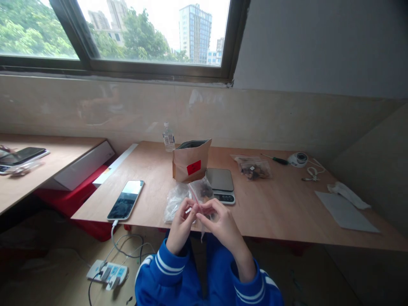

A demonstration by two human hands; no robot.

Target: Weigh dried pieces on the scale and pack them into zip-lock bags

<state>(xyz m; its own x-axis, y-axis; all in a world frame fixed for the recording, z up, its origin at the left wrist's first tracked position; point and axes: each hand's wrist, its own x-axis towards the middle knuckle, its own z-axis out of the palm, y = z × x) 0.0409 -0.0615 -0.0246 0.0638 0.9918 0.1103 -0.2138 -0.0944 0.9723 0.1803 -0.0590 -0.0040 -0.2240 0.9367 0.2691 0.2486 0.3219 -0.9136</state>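
At the near edge of the wooden table [274, 208], from my distant seat behind the head camera, I see 2 bare hands close together, working at a clear zip bag [207, 189] with a red strip at its mouth. I see the left hand [180, 225] pinching the bag's mouth between thumb and forefinger, and the right hand [223, 221] doing likewise just beside it, the 2 sets of fingertips nearly meeting. I cannot tell whether the seal is parted there. The bag slants away from the fingers toward the digital scale [219, 180], with something dark and brownish inside that I cannot make out.

Left of it I see loose clear plastic [176, 199] lying on the tabletop. Right behind stands a brown paper pouch [181, 162], upright, its top gaping and a red label [194, 167] on its front. Near the wall I have a clear bottle [168, 139].

To my left lies a phone [126, 199], a white cable plugged into its near end; a power strip [110, 272] sits on the floor below. Farther right I make out a clear packet of dark pieces [255, 168], a screwdriver [280, 161], a white dome camera [298, 160] with its cord, a white sheet [346, 214] and a crumpled white wrapper [349, 196] just behind it. Both wrists come out of blue sleeves [172, 263] with white stripes.
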